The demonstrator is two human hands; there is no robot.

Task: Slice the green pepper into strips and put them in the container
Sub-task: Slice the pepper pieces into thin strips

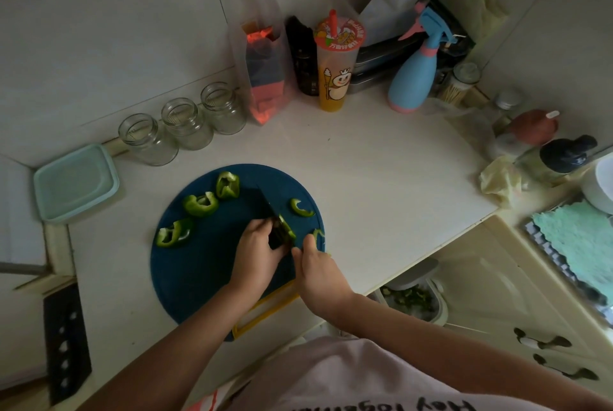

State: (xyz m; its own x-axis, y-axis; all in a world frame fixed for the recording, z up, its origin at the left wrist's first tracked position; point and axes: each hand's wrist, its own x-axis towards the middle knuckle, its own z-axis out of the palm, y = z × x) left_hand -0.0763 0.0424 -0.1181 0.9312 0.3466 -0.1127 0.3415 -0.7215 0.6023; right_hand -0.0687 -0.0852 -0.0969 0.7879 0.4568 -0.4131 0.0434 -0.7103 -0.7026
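pepper piece (287,228) under cut on blue cutting board (199,264), table's near edge; other pieces (200,205) toward board's far left | likely light, stiff, skin slippery; hold it skin-down by the flat side | left hand (257,246) fingers curled round knife (265,201) | right hand (316,266) fingers at the piece, grip unclear | container (76,182) lidded, table's left edge | table white, smooth; room dim

The round dark-blue plastic cutting board (199,264) is matt and smooth. On it, the cut green pepper pieces (200,205) show glossy, waxy skin and duller, paler flesh. The black-bladed knife (265,203) looks matt, without shine. The white bench (381,178) is smooth with a faint sheen. The three clear glass jars (185,123) glint. The pale mint plastic container (76,183) is smooth and satin, the blue-and-pink plastic spray bottle (413,79) likewise. The mint-green cloth (577,245) looks rough and nubbly.
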